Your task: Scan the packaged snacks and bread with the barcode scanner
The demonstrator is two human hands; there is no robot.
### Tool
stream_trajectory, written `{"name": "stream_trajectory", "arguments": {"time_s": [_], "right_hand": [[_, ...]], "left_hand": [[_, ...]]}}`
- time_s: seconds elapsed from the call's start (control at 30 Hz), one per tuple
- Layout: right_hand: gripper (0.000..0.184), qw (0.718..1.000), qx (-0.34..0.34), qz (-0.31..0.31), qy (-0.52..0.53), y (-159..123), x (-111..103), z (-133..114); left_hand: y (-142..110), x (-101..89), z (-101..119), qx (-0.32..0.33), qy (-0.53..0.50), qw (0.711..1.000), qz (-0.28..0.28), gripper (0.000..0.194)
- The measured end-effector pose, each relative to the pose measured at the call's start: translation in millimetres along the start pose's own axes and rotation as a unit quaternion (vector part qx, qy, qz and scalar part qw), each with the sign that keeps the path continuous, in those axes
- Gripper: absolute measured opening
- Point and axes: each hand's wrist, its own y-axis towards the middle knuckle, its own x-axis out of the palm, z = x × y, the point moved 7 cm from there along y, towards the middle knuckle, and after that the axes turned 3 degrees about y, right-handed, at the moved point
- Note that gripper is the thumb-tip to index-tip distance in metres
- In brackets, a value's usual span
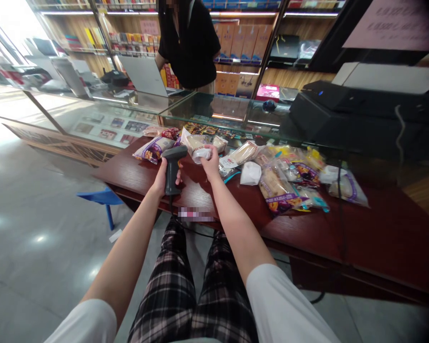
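My left hand [161, 179] is wrapped round the handle of a dark grey barcode scanner [172, 171], whose head points toward the right. From its base a black cable hangs over the table edge. My right hand [210, 163] pinches a small packaged food item in clear and white wrapping [201, 155], just right of the scanner's head. Behind it lies a striped paper-wrapped packet [196, 141]. A purple-and-white snack bag [153, 149] rests on the table left of the scanner. Right of my right hand are a striped packet [243, 153] and a white wrapped packet [250, 174].
Several snack bags [277, 188] are heaped on the dark red table [307, 233]. Behind it stands a glass display counter [196, 107]. A person in black [189, 45] is beyond the counter near a laptop [143, 75]. A blue stool [102, 196] stands at left.
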Motion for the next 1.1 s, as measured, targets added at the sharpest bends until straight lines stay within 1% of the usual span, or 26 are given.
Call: {"name": "stream_trajectory", "arguments": {"time_s": [0.2,0.37,0.53,0.7,0.77,0.83,0.93,1.03,1.1], "right_hand": [[0.049,0.999,0.011,-0.016,-0.045,-0.5,1.4,-3.6],[0.046,0.999,-0.001,-0.019,-0.046,-2.0,2.4,-8.2],[0.045,0.997,0.0,-0.037,-0.07,-3.5,4.8,-12.1],[0.05,0.996,0.008,-0.047,-0.077,-3.8,8.0,-12.2],[0.052,0.995,-0.006,-0.041,-0.096,-3.8,7.3,-15.0],[0.051,0.99,-0.039,-0.013,-0.135,-2.6,1.3,-22.6],[0.055,0.972,-0.078,0.069,-0.21,1.7,-20.8,-35.2],[0.061,0.942,-0.056,0.178,-0.28,6.7,-55.2,-39.0],[0.059,0.914,-0.029,0.23,-0.333,8.3,-74.2,-38.1]], "left_hand": [[0.6,1.5,1.6,0.014,-0.002,1.0,-0.005,0.071],[0.7,0.6,1.6,0.018,0.003,1.0,-0.006,0.071],[2.0,-0.5,1.2,0.022,-0.001,1.0,-0.015,0.07],[2.6,-0.3,0.4,0.022,-0.001,1.0,-0.022,0.069],[2.3,-0.1,0.9,0.026,-0.004,0.999,-0.021,0.069],[2.1,-0.7,0.9,0.025,-0.006,1.0,-0.015,0.068],[2.1,-1.7,0.3,0.016,-0.007,1.0,-0.002,0.071],[1.6,-1.4,0.0,0.009,-0.009,1.0,0.006,0.071],[0.9,-0.6,0.1,0.007,-0.01,1.0,0.007,0.07]]}}
